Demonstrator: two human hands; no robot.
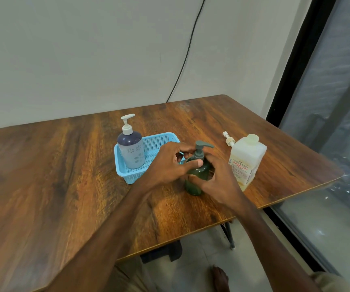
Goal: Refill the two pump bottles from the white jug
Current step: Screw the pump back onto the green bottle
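Observation:
A dark green pump bottle (195, 182) stands upright on the wooden table (64, 175), just in front of a blue basket (125, 171). My left hand (170, 163) has its fingers around the bottle's grey pump collar. My right hand (218, 178) wraps the bottle's body from the right. A second pump bottle (131, 150), purple fading to white with a white pump, stands in the left end of the basket. The white jug (246, 159) stands to the right, capped, with a printed label.
A loose white pump head (228, 140) lies on the table behind the jug. The table's right edge runs close past the jug, beside a dark-framed glass pane (327, 102). A black cable (186, 51) hangs down the wall behind.

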